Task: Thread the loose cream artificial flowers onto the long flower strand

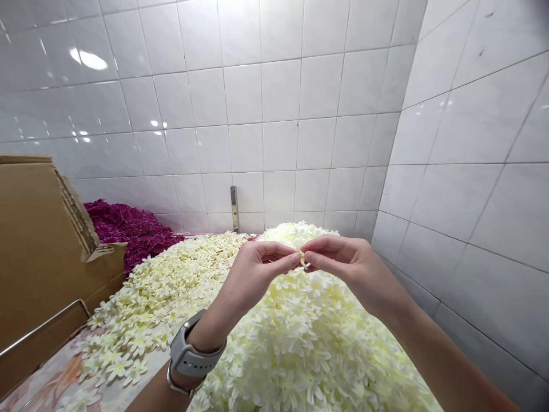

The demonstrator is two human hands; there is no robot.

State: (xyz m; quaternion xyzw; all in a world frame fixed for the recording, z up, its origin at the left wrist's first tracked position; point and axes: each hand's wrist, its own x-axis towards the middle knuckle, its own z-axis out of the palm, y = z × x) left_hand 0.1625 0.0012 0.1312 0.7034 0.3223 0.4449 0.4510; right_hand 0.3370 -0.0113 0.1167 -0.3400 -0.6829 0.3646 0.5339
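Pale-yellow flower piece (303, 261), tiny, was pinched btwn the fingertips of both hands, just above a big heap of white-yellow flowers (295, 343), approx. mid-view. Fingers covered most of it, so its full shape, & whether it was a whole bloom or only a pt. of one, couldn't be made out.

L hand (256, 266): thumb & index closed on the piece; other fingers mostly hidden behind. R hand (349, 260): thumb & index likewise clamped on it from the opp. side, w/ the rest tucked mostly out of sight. Both forearms were cut off at the bottom edge.

L wrist wore a watch w/ a pale grey strap (199, 361), its face turned away & unreadable, plus a thin metal bracelet (178, 389), partly hidden.

Left of the heap, a flatter spread of similar flowers (171, 297) lay on a patterned cloth (51, 380), mostly covered. Beyond, purple flowers (132, 229) were partly hidden by a cardboard box (34, 223), cut off at the L edge. Behind: white tiled wall (278, 91) w/ glare spots & a metal strip (234, 209), lower end hard to see.
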